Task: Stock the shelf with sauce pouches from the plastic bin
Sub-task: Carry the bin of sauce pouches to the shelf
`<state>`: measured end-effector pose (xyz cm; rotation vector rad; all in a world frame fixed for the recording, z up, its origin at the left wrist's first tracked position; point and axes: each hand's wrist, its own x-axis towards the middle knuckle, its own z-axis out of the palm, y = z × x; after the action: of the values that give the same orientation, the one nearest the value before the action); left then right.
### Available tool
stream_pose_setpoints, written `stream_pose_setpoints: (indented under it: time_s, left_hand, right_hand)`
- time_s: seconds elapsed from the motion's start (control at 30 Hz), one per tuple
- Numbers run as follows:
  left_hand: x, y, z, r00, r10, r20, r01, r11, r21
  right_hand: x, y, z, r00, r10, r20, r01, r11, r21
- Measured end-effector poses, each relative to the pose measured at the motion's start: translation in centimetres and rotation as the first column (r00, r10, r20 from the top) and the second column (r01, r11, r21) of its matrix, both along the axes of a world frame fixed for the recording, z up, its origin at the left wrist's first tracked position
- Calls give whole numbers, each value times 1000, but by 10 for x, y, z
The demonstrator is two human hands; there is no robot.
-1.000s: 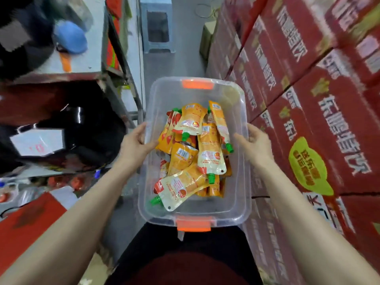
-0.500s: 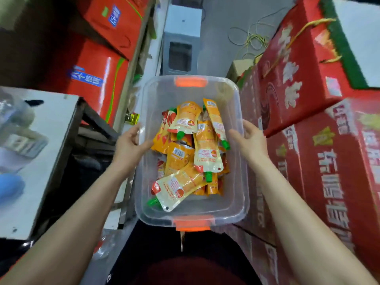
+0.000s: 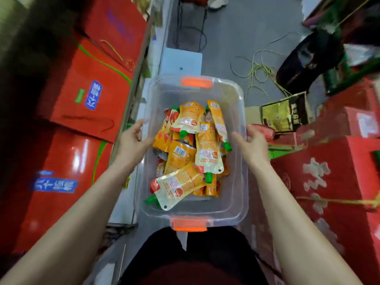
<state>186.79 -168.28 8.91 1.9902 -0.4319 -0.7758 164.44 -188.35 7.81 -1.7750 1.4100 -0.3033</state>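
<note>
A clear plastic bin with orange latches is held in front of my body, above the floor. Inside lies a loose pile of orange and yellow sauce pouches with green caps. My left hand grips the bin's left rim, thumb inside against the wall. My right hand grips the right rim in the same way. No shelf space for pouches shows clearly.
Red gift boxes are stacked along the left, and red cartons stand on the right. Ahead is a narrow grey floor aisle with loose yellow-green cords, a grey stool and a dark printed box.
I carry the bin forward along the aisle. The metal table on the left has passed out of view, red gift boxes now fill the left, and the stool is closer.
</note>
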Motion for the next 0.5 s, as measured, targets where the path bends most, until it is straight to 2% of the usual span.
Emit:
stream_pose_setpoints:
  time_s: [0.2, 0.5]
  left_hand:
    - [110, -146, -12, 995, 86, 57, -87, 996, 17]
    - [294, -308, -68, 991, 77, 113, -79, 997, 12]
  right_hand:
    - [126, -152, -22, 996, 87, -9, -87, 995, 49]
    - [306, -345, -74, 987, 153, -48, -149, 986, 69]
